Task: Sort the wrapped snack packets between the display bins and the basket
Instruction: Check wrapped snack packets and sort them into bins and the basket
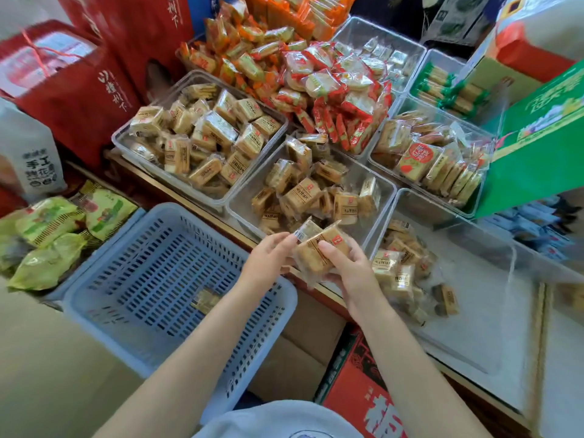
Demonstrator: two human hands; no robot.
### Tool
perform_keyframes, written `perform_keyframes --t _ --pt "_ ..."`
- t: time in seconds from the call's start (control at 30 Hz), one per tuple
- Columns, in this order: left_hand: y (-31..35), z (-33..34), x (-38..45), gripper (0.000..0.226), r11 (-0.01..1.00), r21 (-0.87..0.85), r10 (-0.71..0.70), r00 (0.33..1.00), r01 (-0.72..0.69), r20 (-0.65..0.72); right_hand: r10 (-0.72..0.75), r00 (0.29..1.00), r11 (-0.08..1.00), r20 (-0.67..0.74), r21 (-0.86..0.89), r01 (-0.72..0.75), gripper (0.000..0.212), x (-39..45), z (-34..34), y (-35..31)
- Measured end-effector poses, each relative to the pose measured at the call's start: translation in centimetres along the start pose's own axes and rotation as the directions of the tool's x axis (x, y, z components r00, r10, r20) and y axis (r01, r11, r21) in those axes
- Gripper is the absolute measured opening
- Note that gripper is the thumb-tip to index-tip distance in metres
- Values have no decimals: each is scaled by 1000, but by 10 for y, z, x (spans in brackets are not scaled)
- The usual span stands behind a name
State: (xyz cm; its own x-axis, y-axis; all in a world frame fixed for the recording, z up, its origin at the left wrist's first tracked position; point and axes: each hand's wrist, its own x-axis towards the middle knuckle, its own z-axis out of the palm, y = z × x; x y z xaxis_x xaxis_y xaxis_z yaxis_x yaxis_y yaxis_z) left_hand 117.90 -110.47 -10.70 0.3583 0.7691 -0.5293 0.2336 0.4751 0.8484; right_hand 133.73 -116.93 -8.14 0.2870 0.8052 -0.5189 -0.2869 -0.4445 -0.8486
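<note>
Packets (316,252) of tan wrapped biscuit sit clamped in the right hand (349,270), thumb on top, fingers curled beneath, at the near rim of the middle clear display bin (243,202). The left hand (268,259) pinches a barcoded wrapper edge. At seven o'clock lies the blue slotted basket (104,289), one packet (205,300) inside. At eleven o'clock, more tan packets fill another bin (120,137). Their print is too small to read.
</note>
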Motion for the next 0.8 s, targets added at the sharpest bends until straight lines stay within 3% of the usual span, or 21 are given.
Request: perform_keyframes --t 0.07,0.17,0.27,0.33,0.5,0.57,0.8 --pt "7 3 -23 31 980 -195 -25 996 41 82 -1 999 998 48 62 -2 53 -25 1 3" --pt "8 0 -50 18 968 -252 3 999 8 43 21 994 991 111 130 -35 52 -53 -3 9" --pt "0 -11 -68 22 953 -302 -28 1000 24 -10 38 977 980 208 183 -77 57 -73 -16 15" --pt "-4 -17 -81 24 949 -315 -17 999 26 31 62 965 969 253 218 -119 59 -85 -21 16" --pt "-7 -18 -104 29 950 -310 23 978 44 209 103 972 977 209 162 -138 37 -106 -17 16" --pt "-8 -18 -109 24 957 -290 38 974 29 222 118 980 983 161 119 -138 20 -113 -13 15" --pt "-15 -27 -115 26 981 -191 96 952 -41 290 110 989 994 96 -37 -107 7 -130 -9 22"
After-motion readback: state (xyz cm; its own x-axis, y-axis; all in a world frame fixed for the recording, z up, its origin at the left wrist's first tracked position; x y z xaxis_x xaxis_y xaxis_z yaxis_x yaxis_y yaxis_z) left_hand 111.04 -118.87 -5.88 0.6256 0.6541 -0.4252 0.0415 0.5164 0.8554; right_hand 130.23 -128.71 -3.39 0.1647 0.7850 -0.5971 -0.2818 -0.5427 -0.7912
